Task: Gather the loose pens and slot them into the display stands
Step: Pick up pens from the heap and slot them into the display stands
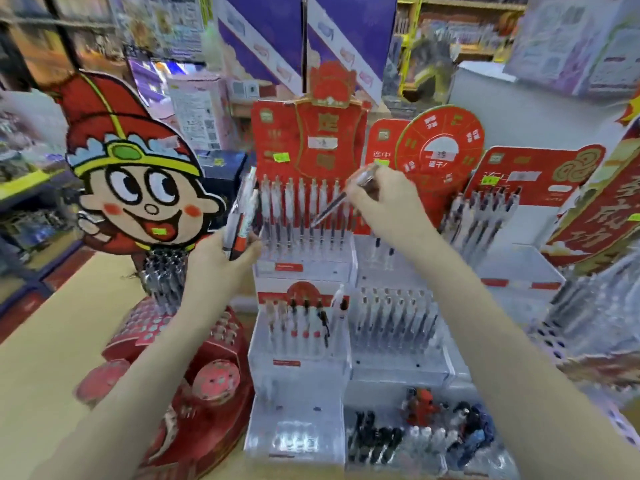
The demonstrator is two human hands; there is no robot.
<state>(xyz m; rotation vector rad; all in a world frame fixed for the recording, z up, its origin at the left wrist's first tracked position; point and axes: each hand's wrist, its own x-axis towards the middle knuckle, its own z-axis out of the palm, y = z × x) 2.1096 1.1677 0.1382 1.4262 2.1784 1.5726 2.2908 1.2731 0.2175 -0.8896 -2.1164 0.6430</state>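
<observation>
Fingers of the left hand (221,252) are curled round a bundle of loose pens (242,213), white-barrelled with red and dark grips, held upright and tilted slightly, just left of the upper display stand (304,261). The right hand (384,199) pinches a single pen (337,202) near its top end, thumb and fingertips closed on it; the pen slants down to the left, its tip among the row of white pens (301,202) standing in that stand, in front of the red backing card (311,140). Whether the tip has entered a slot cannot be told. Below, a lower clear stand (301,341) carries a few more pens, and a neighbouring stand (394,327) a fuller row. A cartoon-face cut-out (138,171) rises at the left above the desk (69,327).
</observation>
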